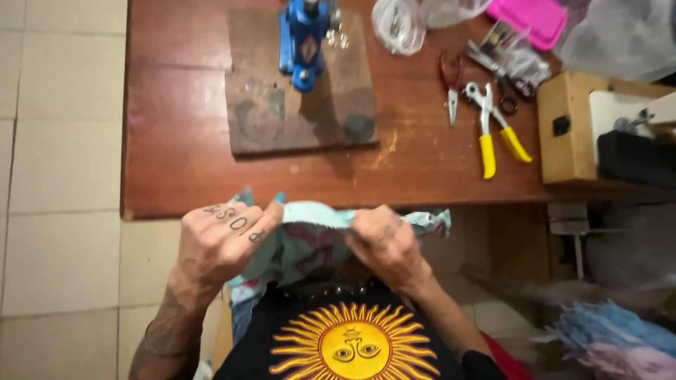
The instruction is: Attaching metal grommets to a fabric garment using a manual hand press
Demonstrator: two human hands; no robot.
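Both my hands hold a piece of light teal fabric with a red and pink print (pixel 310 243) just in front of the near edge of a red-brown wooden table (pixel 176 141). My left hand (pixel 218 243) pinches the cloth's left part between thumb and fingers. My right hand (pixel 384 243) grips its top edge to the right. The cloth bunches and hangs between the hands over my lap.
A blue hand press (pixel 303 39) stands on a dark wooden board (pixel 282 119) at the table's far middle. Yellow-handled pliers (pixel 493 130), red-handled pliers (pixel 451 81), clear plastic bags (pixel 398 24), a pink case (pixel 531 17) and a sewing machine (pixel 605 127) lie right. More fabric (pixel 612 341) is piled at lower right.
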